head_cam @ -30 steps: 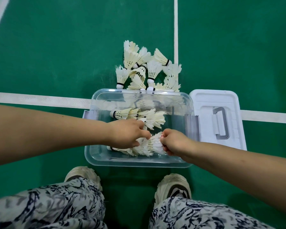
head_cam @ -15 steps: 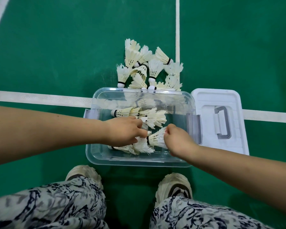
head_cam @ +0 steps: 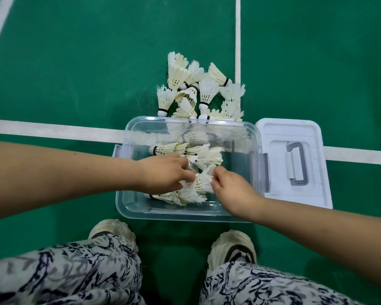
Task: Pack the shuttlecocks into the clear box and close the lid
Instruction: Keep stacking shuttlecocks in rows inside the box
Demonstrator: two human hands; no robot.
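A clear plastic box (head_cam: 128, 205) sits open on the green court floor with several white shuttlecocks lying inside. My left hand (head_cam: 165, 173) reaches into the box from the left, fingers curled over the shuttlecocks in the middle. My right hand (head_cam: 231, 190) comes in from the right and pinches the feather end of one shuttlecock (head_cam: 204, 182). A pile of loose shuttlecocks (head_cam: 196, 91) lies on the floor just beyond the box's far wall. The white lid (head_cam: 273, 137) with a grey handle lies flat to the right of the box.
White court lines (head_cam: 53, 129) cross the floor behind the box and run away past the pile. My two shoes (head_cam: 231, 247) and patterned trouser legs are right in front of the box's near wall.
My right hand has shifted a little toward the box's middle with the shuttlecock it pinches. My left hand stays over the shuttlecocks, its fingers spread slightly more.
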